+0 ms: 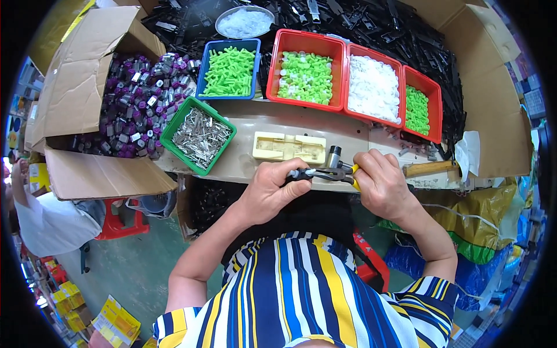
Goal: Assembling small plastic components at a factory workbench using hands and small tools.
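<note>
My left hand point(268, 192) pinches a small black part point(288, 175) between thumb and fingers; most of the part is covered, so its exact kind does not show. Wrapped around yellow-handled pliers point(333, 174) is my right hand point(380, 184). The pliers' jaws point left and meet the end of the black part, with a small pale piece there. Both hands are at the table's near edge, in front of my body. Just beyond them lies a cream block with recesses point(267, 152). Beside the block stands a short black and silver cylinder point(334, 155).
Behind are a green bin point(230, 139) of metal pins, a blue bin point(202, 81) of green pieces, and red bins point(342, 107) of green and white pieces. A carton point(72, 87) of purple-and-clear parts stands left. A wooden handle point(429, 168) lies right; black parts point(371, 26) pile up behind.
</note>
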A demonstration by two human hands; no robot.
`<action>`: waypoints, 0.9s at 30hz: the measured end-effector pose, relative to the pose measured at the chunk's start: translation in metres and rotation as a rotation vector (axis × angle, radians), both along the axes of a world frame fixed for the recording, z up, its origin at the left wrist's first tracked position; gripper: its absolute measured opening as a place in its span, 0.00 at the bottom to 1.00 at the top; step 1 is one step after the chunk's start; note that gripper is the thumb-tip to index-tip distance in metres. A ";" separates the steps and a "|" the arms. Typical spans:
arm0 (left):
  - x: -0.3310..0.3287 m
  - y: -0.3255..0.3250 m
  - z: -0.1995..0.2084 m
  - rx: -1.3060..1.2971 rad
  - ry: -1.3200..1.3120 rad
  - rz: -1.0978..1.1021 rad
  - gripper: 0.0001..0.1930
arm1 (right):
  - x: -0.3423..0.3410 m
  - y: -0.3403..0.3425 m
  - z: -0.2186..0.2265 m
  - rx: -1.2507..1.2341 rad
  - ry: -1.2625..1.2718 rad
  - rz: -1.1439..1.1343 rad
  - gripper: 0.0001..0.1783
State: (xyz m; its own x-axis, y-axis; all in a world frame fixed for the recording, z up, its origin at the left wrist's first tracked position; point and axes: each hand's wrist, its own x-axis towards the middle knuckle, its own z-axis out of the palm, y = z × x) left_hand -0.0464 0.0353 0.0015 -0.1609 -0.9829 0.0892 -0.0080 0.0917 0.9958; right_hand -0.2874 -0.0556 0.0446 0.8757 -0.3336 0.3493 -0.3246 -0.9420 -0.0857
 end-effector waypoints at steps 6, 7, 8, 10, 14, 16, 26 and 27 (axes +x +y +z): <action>0.007 -0.007 0.002 0.345 0.476 -0.361 0.25 | -0.002 -0.004 0.006 -0.054 -0.009 0.056 0.08; 0.008 -0.008 0.003 0.413 0.572 -0.450 0.26 | -0.002 -0.004 0.007 -0.054 -0.010 0.075 0.08; 0.008 -0.009 0.000 0.414 0.569 -0.451 0.26 | -0.002 -0.005 0.008 -0.055 -0.010 0.094 0.08; 0.007 -0.009 -0.010 0.479 0.823 -0.664 0.26 | -0.001 -0.004 0.010 -0.049 -0.020 0.104 0.08; 0.001 -0.010 -0.015 0.464 0.953 -0.782 0.28 | 0.001 -0.003 0.012 -0.026 -0.018 0.127 0.06; 0.004 -0.003 -0.013 0.485 0.945 -0.727 0.27 | 0.004 -0.003 0.009 0.029 -0.012 0.131 0.06; 0.104 0.092 -0.033 0.760 -0.493 -0.261 0.19 | -0.027 -0.034 -0.040 0.333 0.014 -0.175 0.10; 0.116 0.111 -0.050 0.434 -0.896 -0.260 0.21 | -0.031 -0.036 -0.044 0.346 0.042 -0.246 0.11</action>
State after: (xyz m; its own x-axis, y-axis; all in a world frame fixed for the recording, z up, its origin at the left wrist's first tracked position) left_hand 0.0700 0.1464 -0.0481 -0.2062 -0.8272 -0.5227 -0.7954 -0.1694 0.5819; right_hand -0.3185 -0.0920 0.0007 0.7663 -0.6257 0.1458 -0.5463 -0.7541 -0.3647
